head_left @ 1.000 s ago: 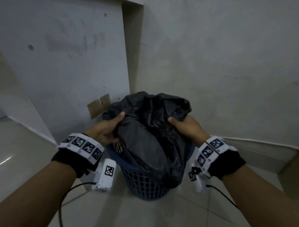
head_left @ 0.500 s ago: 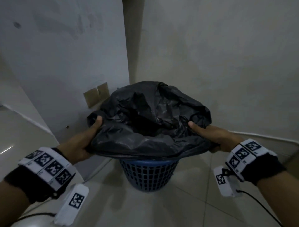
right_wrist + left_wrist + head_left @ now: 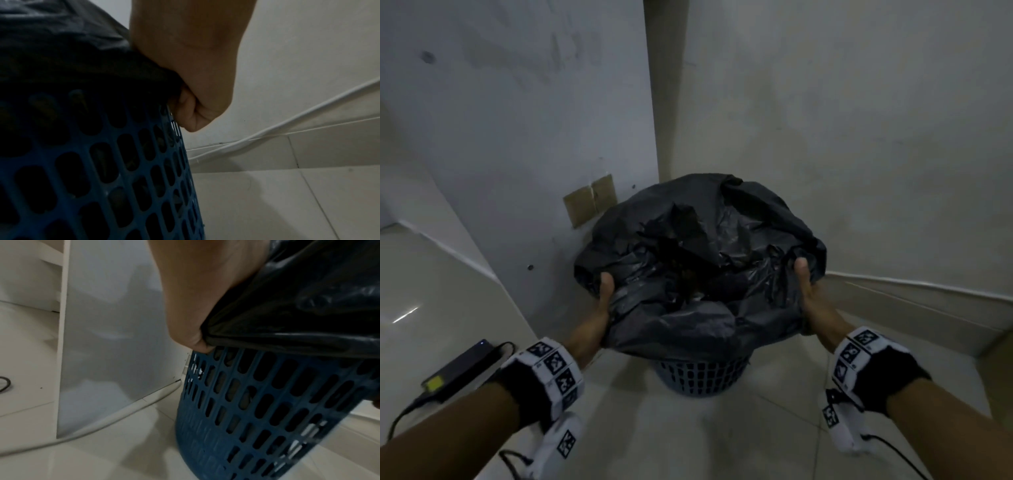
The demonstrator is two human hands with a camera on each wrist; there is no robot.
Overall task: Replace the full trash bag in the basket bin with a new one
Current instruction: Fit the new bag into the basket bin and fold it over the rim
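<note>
**Bag mouth spread wide, ready to roll over the rim**

Since the earlier frames you had drawn your hands apart and lowered them, so the black trash bag (image 3: 702, 270) went from a bunched bundle above the basket bin (image 3: 702, 375) to a wide mouth stretched across its top. Your left hand (image 3: 594, 318) gripped the bag's edge on the bin's left side, thumb pressed on top of the plastic and fingers curled beneath it; the left wrist view showed the hem pinched tight just above the bin's lattice wall. Your right hand (image 3: 816, 301) held the opposite edge the same way, its curled fingers close against the bin's right side in the right wrist view.

The bag sat on and over the bin, its lower part hidden inside; whether it reached the bottom could not be seen. By my reading, this was the fitting of the new liner, with the hem not yet folded down.

The next move called for pulling both edges outward and down over the rim evenly, since the thin film looked likely to slip or tear under a lopsided pull. A black power adapter (image 3: 460, 370) lay on the floor, well left of the bin.
</note>
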